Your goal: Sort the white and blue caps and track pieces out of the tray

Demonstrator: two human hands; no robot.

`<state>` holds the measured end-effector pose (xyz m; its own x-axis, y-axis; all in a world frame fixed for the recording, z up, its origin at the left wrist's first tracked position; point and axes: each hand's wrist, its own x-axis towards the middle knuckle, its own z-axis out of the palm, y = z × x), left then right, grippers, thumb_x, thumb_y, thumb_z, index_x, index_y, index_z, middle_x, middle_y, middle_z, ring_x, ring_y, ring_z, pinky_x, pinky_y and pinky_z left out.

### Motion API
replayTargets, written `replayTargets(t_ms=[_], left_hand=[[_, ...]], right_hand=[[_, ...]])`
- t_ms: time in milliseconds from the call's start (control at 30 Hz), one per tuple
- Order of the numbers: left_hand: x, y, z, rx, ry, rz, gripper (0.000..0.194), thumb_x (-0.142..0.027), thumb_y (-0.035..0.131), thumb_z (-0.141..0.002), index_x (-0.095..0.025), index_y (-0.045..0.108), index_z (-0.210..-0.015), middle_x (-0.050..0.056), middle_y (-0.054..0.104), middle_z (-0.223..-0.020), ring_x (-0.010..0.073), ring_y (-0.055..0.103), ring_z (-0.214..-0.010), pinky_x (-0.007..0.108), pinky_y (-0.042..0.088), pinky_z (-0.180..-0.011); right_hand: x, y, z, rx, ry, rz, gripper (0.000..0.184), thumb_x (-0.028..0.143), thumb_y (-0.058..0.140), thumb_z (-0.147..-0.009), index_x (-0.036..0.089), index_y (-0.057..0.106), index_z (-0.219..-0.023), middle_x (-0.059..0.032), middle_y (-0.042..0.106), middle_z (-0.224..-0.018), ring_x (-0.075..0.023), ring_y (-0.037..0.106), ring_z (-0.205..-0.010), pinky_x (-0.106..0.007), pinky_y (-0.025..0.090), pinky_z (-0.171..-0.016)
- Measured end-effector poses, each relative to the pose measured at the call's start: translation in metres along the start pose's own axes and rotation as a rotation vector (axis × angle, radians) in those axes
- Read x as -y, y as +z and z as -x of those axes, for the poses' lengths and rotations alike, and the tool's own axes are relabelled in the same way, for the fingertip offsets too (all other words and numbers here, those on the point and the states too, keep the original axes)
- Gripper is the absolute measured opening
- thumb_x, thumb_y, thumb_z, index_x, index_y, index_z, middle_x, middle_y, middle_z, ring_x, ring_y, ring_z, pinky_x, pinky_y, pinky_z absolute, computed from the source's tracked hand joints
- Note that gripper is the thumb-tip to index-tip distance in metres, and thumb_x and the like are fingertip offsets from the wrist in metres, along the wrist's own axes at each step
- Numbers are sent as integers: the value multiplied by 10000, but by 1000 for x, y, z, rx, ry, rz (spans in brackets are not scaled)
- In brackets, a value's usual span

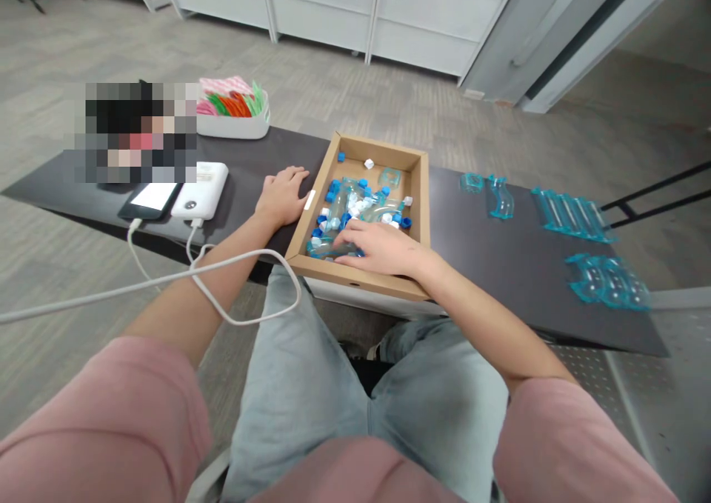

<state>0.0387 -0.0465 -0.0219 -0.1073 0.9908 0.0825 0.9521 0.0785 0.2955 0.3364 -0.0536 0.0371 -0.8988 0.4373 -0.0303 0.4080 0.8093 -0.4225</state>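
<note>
A shallow cardboard box (424, 214) lies on the dark table, holding blue connector pieces (333, 190), white connector pieces (369, 164) and clear teal-edged plastic track pieces (340, 208). My right hand (381, 247) reaches over the box's front wall, palm down. Its fingers are apart and curved over the pieces in the near part, with nothing visibly gripped; what lies under the palm is hidden. Flat on the table, just outside the box's left wall, rests my left hand (282, 198), fingers stretched out and holding nothing.
Right of the box are a small teal piece (472, 183), a curved piece (501, 198), a row of straight pieces (575, 215) and several curved ones (608, 282). Leftward stand a white basket (236, 125), a power bank (201, 190) and a phone (149, 199); a white cable (244, 257) crosses my left forearm.
</note>
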Motion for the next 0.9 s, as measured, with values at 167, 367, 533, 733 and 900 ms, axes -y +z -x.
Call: replayTargets(t_ms=[167,367,533,733,900], left_hand=[[1,2,0,-9,6,15,755,-436,517,-1163,-135,614,-1849,243,538,-1951,441,453,-1839,660,331,-1500],[-5,-6,3,-3,2,27,743,-425,511,-1154,-169,632,-1840,223,547,-1951,426,464,-1835,653,343,-1498],[-16,-21,8,82,16,-18,862,-474,376,-1131,-22,573,-1837,292,499,-1966,456,439,-1849,700,350,-1494],[-7,-20,-3,127,-12,-105,1087,-675,386,-978,-88,494,-1887,286,431,-2009,510,457,-1836,755,352,-1488],[23,-10,-16,217,52,-192,1387,-856,520,-787,-416,88,-2029,170,355,-2075,567,359,-1873,797,347,-1445]], right_hand=[[-6,2,0,-72,47,-36,271,346,838,-1090,251,866,-1342,-114,863,-1331,-333,786,-1158,-419,586,-984],[-43,-25,39,-528,103,-206,333,465,769,-1161,307,906,-1420,-95,855,-1290,-288,753,-1036,-445,647,-947],[-88,-39,130,-773,365,-83,410,520,743,-1174,342,950,-1480,-83,816,-1237,-274,759,-1020,-449,670,-923],[-114,-19,253,-649,1066,302,381,348,714,-1177,277,995,-1426,-151,832,-1302,-352,779,-1212,-512,590,-1133],[-116,5,301,-482,1291,362,484,475,584,-1289,293,924,-1583,-185,811,-1484,-424,627,-1461,-558,468,-1236]])
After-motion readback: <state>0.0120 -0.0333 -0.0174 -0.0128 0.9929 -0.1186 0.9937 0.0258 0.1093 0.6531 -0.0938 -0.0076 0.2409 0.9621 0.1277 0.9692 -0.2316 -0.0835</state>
